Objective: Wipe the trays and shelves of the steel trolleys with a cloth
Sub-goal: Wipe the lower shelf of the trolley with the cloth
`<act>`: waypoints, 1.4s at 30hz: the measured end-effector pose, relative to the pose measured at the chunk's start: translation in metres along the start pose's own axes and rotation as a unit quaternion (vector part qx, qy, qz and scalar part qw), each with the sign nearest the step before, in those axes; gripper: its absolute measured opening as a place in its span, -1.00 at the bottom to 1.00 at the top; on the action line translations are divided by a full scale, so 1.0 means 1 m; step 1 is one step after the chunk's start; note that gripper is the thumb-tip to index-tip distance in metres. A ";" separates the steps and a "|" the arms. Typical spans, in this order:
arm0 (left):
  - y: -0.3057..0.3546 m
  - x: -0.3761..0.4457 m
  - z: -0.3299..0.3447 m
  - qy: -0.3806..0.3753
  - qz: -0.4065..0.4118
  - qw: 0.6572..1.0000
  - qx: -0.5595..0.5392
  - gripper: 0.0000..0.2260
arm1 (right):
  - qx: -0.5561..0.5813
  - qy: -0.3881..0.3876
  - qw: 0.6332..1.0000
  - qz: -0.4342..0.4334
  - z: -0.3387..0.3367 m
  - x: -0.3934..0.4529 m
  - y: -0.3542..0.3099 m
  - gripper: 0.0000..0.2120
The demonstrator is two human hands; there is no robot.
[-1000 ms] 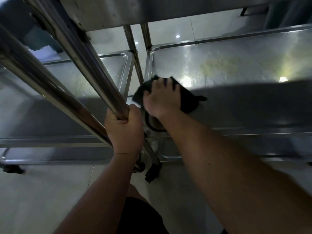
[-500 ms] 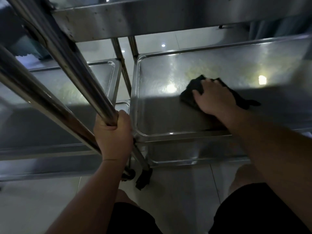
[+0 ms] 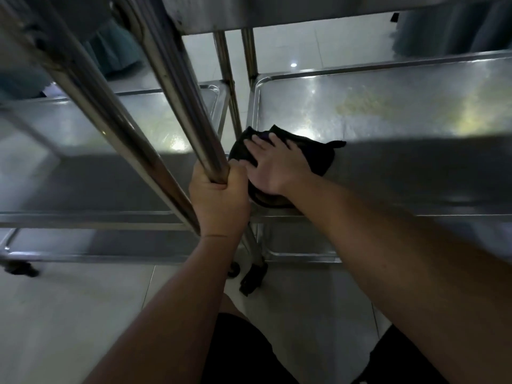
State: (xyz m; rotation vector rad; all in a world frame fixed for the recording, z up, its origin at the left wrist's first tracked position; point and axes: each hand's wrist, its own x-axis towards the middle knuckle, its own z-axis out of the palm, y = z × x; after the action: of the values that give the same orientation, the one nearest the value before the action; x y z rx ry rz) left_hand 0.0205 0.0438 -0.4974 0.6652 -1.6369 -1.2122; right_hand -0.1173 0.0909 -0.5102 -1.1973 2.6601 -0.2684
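Observation:
My right hand [image 3: 277, 167] lies flat, fingers spread, pressing a black cloth [image 3: 318, 153] onto the near left corner of the right trolley's steel shelf [image 3: 401, 112]. My left hand [image 3: 219, 198] grips a slanted steel post [image 3: 177, 87] of the trolley frame, just left of the cloth. A yellowish smear shows on the shelf farther back to the right. The near half of the shelf lies in shadow.
A second steel trolley shelf [image 3: 69, 139] stands to the left, with another thick post [image 3: 91, 106] crossing in front of it. An upper shelf edge [image 3: 277, 12] hangs overhead. Castor wheels [image 3: 253, 275] stand on the tiled floor [image 3: 69, 314] below. My knees in black shorts [image 3: 241, 353] are at the bottom.
My right hand has swept the cloth back left across the shelf, from its middle to the near left corner. My left hand keeps its grip on the post.

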 end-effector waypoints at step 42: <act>0.038 -0.150 0.164 -0.340 0.176 0.847 0.369 -0.58 | 0.004 0.046 0.994 -0.095 -0.034 -0.209 0.284 -0.38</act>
State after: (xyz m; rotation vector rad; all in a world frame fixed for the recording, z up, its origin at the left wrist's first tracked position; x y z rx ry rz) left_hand -0.0662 0.2499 -0.5253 0.3434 -2.7406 -0.5177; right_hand -0.1940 0.4361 -0.5239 -1.4732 2.6196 -0.3732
